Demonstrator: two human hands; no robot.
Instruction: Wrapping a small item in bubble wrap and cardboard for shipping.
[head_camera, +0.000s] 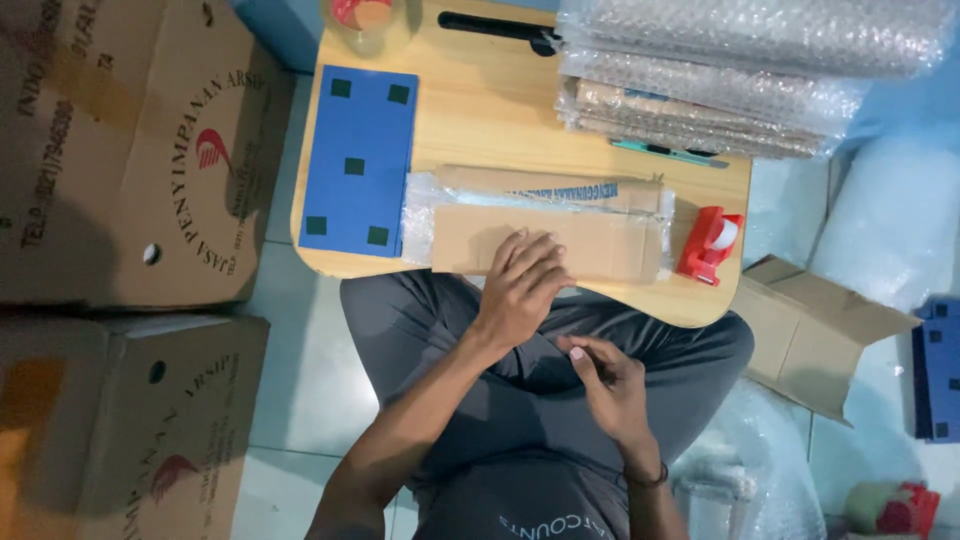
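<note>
Item: flattened cardboard piece (560, 243), one, lying on the wooden surface (500, 110) at centre frame. Its long axis runs left to right across the picture, along the near edge of the surface. It sits above our lap in the frame, directly ahead of our hands.

Left hand (522, 285): fingers spread and pressed flat on the lower left part of the cardboard piece, palm down. This is the nearer hand, already touching it.

Right hand (608, 385): below the surface edge, over our lap, apart from the cardboard. Fingers loosely curled, thumb and forefinger close together; we cannot tell whether they pinch anything.

Beneath and behind the piece: one second cardboard strip (550, 187) with a clear plastic sheet (418, 215) around it, touching the first along its upper edge.

Also on the surface:
- blue panel (360, 160), one, left of the cardboard, bearing five dark squares.
- red tape dispenser (710, 243), one, just right of the cardboard.
- stack of bubble-wrapped packages (720, 75), upper right; about four layers, exact count unclear.
- teal pen or cutter (665, 152), one, at the foot of the stack.
- clear jar (365, 22), one, top edge.

On the floor: two large cartons (130, 150) at left, one open cardboard box (815, 330) at right, and a further blue panel (940, 370) at the right edge.
</note>
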